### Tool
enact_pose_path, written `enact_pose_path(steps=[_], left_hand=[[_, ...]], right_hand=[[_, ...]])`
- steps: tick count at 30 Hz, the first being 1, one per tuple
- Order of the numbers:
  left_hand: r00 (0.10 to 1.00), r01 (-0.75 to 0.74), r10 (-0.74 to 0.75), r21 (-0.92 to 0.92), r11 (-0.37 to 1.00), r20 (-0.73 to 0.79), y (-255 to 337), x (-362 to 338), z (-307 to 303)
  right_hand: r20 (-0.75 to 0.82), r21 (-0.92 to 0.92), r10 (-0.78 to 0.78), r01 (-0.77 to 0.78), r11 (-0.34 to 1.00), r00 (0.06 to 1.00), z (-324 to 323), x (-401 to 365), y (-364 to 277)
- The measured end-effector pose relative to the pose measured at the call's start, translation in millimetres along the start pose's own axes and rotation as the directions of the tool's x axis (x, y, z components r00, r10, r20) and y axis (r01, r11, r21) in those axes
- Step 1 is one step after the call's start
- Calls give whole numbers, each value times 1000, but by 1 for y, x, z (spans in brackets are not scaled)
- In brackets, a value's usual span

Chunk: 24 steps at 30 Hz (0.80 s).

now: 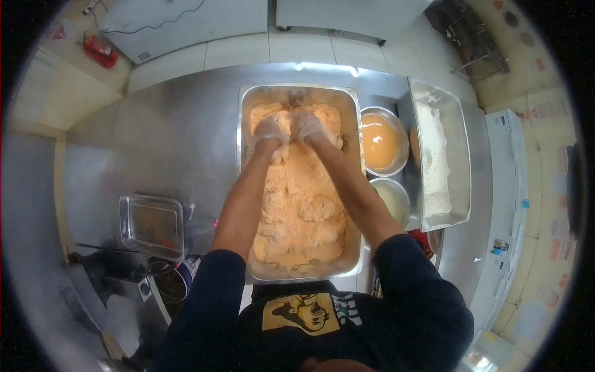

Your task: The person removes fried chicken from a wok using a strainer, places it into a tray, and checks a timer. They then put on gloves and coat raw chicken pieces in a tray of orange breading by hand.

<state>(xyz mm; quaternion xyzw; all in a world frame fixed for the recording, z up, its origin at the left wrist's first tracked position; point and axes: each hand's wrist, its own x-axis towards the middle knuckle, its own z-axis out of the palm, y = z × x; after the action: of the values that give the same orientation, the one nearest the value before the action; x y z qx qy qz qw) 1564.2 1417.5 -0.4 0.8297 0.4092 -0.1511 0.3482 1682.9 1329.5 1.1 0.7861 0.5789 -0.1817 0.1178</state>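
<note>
Both my hands wear thin clear plastic gloves and are at the far end of a deep steel pan (302, 273). Orange-tinted flour (297, 186) fills the pan, with lumpy coated pieces (319, 204) partly buried in it. My left hand (271, 132) curls its fingers over a flour-coated lump (282, 119) by the far wall. Close beside it, my right hand (308, 128) presses into the flour, its fingertips blurred and partly hidden. What either hand grips is too covered in flour to name.
Right of the pan stand a steel bowl of orange liquid (380, 141), a bowl of pale liquid (390, 199) and a long steel pan of white flour (437, 161). A clear rectangular container (152, 227) rests on the left of the steel table (173, 136).
</note>
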Motion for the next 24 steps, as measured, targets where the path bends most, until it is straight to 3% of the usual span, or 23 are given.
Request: enact_pose_path(steps=[1,4,5,7,8,10,12,13,15,16,18,19,21,22,23,24], left_hand=[[1000,5,-5,1,1000,-5,3,-2,-12],[961,41,-57,66,997,271,15,-40,-46],[964,158,-133,-93,983,228,30,-86,-56],[957,262,-216,-256,930,196,42,-124,-39],[981,190,-188,50,980,-40,39,-127,-12],[967,155,-67,361,920,-245,20,-102,33],[951,150,-135,33,988,-277,-4,-56,57],[953,143,-125,48,989,-276,-3,-50,50],[946,309,-318,-121,943,-63,8,-36,26],[949,298,-307,-113,948,-71,5,-38,16],[939,308,-172,-504,807,299,-4,-46,-5],[934,319,-179,-494,809,309,4,-66,-15],[872,477,-370,-385,790,322,19,-105,-25],[868,483,-373,-380,789,327,13,-112,-9],[951,285,-273,-67,956,145,1,-113,14],[978,177,-187,108,978,91,-9,-110,39]], right_hand=[[72,101,-1,-7,995,997,-13,-10,9],[218,225,-7,-43,973,976,-53,-46,29],[214,228,6,-56,972,977,-57,-56,29],[40,268,3,-14,963,999,-46,-61,28],[152,236,108,-142,961,982,-38,-73,14],[259,184,223,-275,944,940,-35,-94,-14],[-13,269,390,-373,888,921,-56,-108,-41],[-13,282,399,-379,881,917,-49,-103,-42],[108,536,354,-354,766,929,-28,-63,-23],[148,596,318,-341,727,936,-22,-51,-12],[225,683,238,-327,653,945,-29,-58,13],[264,718,213,-340,608,941,-36,-67,21],[326,739,216,-391,549,920,-44,-89,25],[294,761,225,-370,532,929,-34,-106,16],[262,782,234,-349,517,936,-24,-123,7],[86,621,342,-318,716,936,-20,-145,-17]])
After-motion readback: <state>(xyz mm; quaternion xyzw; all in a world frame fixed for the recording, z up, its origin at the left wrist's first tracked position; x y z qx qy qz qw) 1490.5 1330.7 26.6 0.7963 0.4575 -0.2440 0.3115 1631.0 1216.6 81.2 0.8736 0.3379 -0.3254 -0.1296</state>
